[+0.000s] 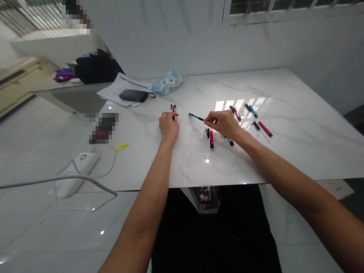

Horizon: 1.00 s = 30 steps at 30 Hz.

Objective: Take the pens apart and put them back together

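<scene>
Between the thumb and fingers of my right hand (pixel 223 123) is a blue and black pen (pixel 196 117), its tip pointing left above the white table (pixel 193 167). My left hand (pixel 169 126) rests on the table with its fingers curled over a red and black pen (pixel 174 109). Near my right hand lie a red pen part (pixel 211 140) and a small black part (pixel 208 133). Farther right are a red barrel (pixel 265 129), a black piece with a thin refill (pixel 256 126), a blue piece (pixel 253 111) and another red piece (pixel 237 113).
Papers (pixel 113 89) with a black power bank (pixel 133 95) lie at the back left, beside a blue wipes packet (pixel 168 82). A white power strip (pixel 76 174) with cables is at the left. The table's front edge runs before my lap.
</scene>
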Motion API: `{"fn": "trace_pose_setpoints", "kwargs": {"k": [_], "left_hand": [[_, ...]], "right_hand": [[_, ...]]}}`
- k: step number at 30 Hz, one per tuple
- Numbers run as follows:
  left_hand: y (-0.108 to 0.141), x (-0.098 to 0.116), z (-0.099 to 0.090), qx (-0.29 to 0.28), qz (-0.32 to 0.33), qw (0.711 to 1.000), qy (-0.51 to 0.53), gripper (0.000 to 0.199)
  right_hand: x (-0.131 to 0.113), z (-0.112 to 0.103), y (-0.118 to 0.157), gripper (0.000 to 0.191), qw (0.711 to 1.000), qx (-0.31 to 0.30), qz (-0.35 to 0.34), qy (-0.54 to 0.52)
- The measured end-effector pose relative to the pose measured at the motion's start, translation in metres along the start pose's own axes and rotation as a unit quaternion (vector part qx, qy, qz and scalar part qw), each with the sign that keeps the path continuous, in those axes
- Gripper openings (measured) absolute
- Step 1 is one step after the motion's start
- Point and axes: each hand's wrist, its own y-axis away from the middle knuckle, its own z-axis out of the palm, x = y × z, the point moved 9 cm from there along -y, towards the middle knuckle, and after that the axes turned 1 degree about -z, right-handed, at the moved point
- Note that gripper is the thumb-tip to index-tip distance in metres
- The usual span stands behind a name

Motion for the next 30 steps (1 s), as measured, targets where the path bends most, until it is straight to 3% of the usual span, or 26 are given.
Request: {"fn": "trace_pose_setpoints", "kwargs": {"k": [8,12,18,23,30], "left_hand": [[0.0,-0.001,-0.003,0.004,-0.015,1.0,0.01,0.043],[-0.004,-0.006,-0.005,0.019,-0.038,0.998,0.045,0.031],[-0.011,-0.019,-0.006,0.023,-0.09,0.99,0.105,0.033],[-0.011,-0.02,-0.006,0.016,-0.089,0.989,0.12,0.032],[-0.009,-0.019,-0.005,0.015,-0.079,0.991,0.109,0.033]], "right_hand": [[-0.022,0.039,-0.012,0.018,0.979,-0.099,-0.043,0.174],[-0.034,0.067,-0.028,0.021,0.966,-0.142,-0.057,0.209],[-0.053,0.105,-0.052,0.027,0.945,-0.194,-0.091,0.246],[-0.062,0.123,-0.061,0.027,0.945,-0.199,-0.109,0.236],[-0.056,0.127,-0.062,0.027,0.96,-0.169,-0.108,0.193]]}}
